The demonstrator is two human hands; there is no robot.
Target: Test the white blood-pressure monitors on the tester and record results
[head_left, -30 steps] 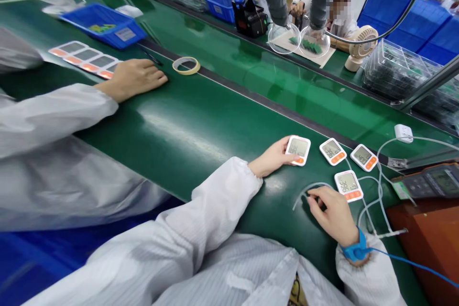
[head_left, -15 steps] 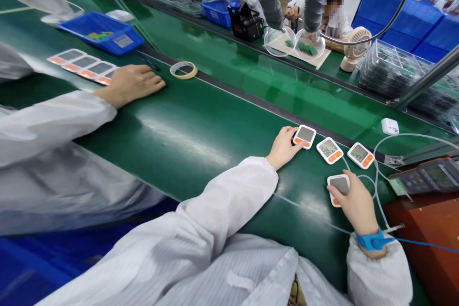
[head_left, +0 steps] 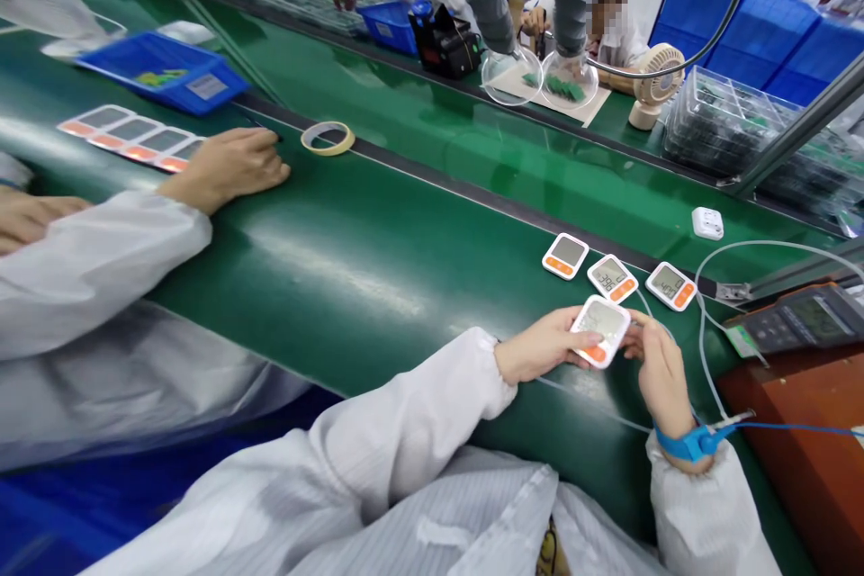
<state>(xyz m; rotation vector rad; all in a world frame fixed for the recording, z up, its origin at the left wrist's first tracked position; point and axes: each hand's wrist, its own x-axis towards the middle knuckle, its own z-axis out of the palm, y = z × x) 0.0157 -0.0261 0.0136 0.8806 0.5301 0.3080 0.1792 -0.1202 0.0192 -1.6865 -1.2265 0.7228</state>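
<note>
My left hand (head_left: 550, 344) grips a small white digital meter (head_left: 603, 324) with a grey screen and orange buttons, thumb on its front near the buttons. My right hand (head_left: 660, 369), in a blue wrist strap (head_left: 695, 444), has its fingers bent at the right edge of the same meter; the fingertips are partly hidden there. Behind it, three like meters lie face up in a row: a left one with a blank-looking screen (head_left: 565, 256), a middle one showing digits (head_left: 612, 278) and a right one showing digits (head_left: 670, 286).
A thin clear tube (head_left: 702, 360) loops at right near a grey handheld instrument (head_left: 796, 324). A white square part (head_left: 707, 223) lies beyond the row. At left are a tape roll (head_left: 328, 139), a blue tray (head_left: 168, 76), several meters (head_left: 128, 135) and a co-worker's hand (head_left: 226, 169).
My left hand has let go of the left meter in the row and taken hold of the one my right hand had. That meter is now raised, with my right fingers at its edge.
</note>
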